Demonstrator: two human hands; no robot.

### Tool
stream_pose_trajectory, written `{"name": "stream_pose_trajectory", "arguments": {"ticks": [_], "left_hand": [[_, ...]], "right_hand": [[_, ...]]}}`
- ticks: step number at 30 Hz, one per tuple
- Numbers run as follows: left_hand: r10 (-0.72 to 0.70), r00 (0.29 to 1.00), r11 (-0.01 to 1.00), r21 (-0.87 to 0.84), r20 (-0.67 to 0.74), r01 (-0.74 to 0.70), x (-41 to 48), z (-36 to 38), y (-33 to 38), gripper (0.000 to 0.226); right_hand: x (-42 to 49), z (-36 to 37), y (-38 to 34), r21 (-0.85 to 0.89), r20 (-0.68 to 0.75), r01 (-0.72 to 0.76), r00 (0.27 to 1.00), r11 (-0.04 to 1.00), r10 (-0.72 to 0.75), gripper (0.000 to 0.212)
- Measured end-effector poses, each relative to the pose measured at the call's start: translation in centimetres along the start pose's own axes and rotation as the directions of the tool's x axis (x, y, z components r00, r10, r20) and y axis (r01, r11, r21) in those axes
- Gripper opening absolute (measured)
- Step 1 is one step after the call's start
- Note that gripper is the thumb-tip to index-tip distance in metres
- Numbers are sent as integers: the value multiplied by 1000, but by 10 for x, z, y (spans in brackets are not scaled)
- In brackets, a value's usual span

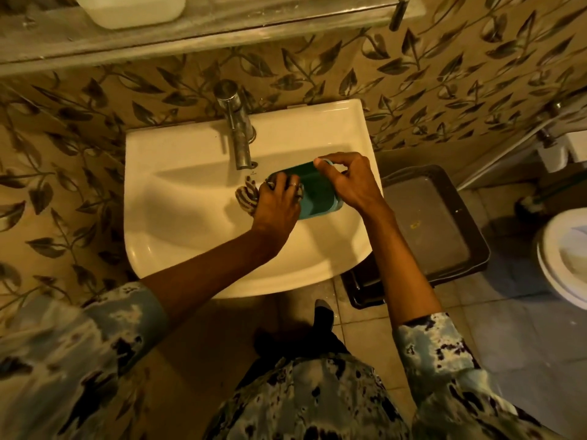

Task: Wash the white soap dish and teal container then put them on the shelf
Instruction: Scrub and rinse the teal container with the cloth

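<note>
Container (313,188): teal, oblong with rounded corners, open side up, held over your sink (178,198) below the tap (236,128).
Count: one container, one striped cloth (246,193), one white dish (130,9) on the shelf (222,27).
Left hand (278,206): your fingers curl around the cloth, pressing it into the container.
Right hand (347,179): your fingertips pinch the container's far rim.

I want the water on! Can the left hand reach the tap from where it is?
Probably yes. The left hand is just below and right of the tap, with nothing between them. But it is full: it grips a striped cloth against the teal container, so it must let go first.
</note>
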State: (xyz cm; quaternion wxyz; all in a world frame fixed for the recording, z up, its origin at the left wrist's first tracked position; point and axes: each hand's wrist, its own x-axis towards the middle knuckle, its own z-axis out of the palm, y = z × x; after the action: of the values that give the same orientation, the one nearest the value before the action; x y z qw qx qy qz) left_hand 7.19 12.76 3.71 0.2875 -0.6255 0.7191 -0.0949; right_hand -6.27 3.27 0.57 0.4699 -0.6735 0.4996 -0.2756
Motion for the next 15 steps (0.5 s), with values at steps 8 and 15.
{"name": "stream_pose_trajectory", "arguments": {"ticks": [8,15], "left_hand": [[-98,896,830,-461,433,313,15,-39,-14,48],[235,810,114,-843,537,526,-5,-40,-51,28]], "right_hand": [[2,2,-33,-88,58,237,971,968,-232,36],[-8,-10,-15,-57,-153,396,904,916,-400,23]]}}
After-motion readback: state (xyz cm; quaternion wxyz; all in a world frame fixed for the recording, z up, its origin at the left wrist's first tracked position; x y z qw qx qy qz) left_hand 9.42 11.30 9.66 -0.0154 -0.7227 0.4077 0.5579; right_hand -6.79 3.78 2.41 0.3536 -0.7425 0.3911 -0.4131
